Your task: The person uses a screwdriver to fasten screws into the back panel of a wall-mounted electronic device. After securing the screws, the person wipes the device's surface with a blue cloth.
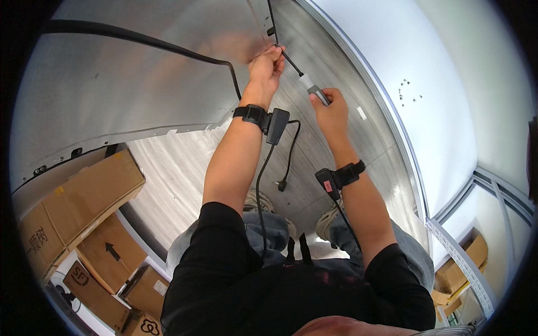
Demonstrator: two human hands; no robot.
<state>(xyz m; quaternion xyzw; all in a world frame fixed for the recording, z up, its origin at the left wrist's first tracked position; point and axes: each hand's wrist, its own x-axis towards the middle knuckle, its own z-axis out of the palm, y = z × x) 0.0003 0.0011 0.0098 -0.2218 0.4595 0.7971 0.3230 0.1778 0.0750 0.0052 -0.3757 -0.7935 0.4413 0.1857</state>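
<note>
My right hand [333, 116] is closed round the grey handle of a screwdriver [319, 94]. Its dark shaft slants up and to the left, toward the edge of a large grey metal panel [140, 101]. Close to the shaft's tip, at that edge, my left hand [266, 70] has its fingers pinched together. What they hold, if anything, is too small to make out. A thick black cable [168, 51] crosses the panel and bends down behind my left wrist. Strapped to each wrist is a black box-shaped device, the left one [277, 126] and the right one [327, 183], both with cables.
Cardboard boxes [112, 246] are stacked at the lower left. A black plug [282, 185] on a cord hangs or lies over the grey wood-look floor [168, 185]. A white wall panel [414, 73] curves along the right, with a metal frame [459, 257] and another carton [462, 269] below.
</note>
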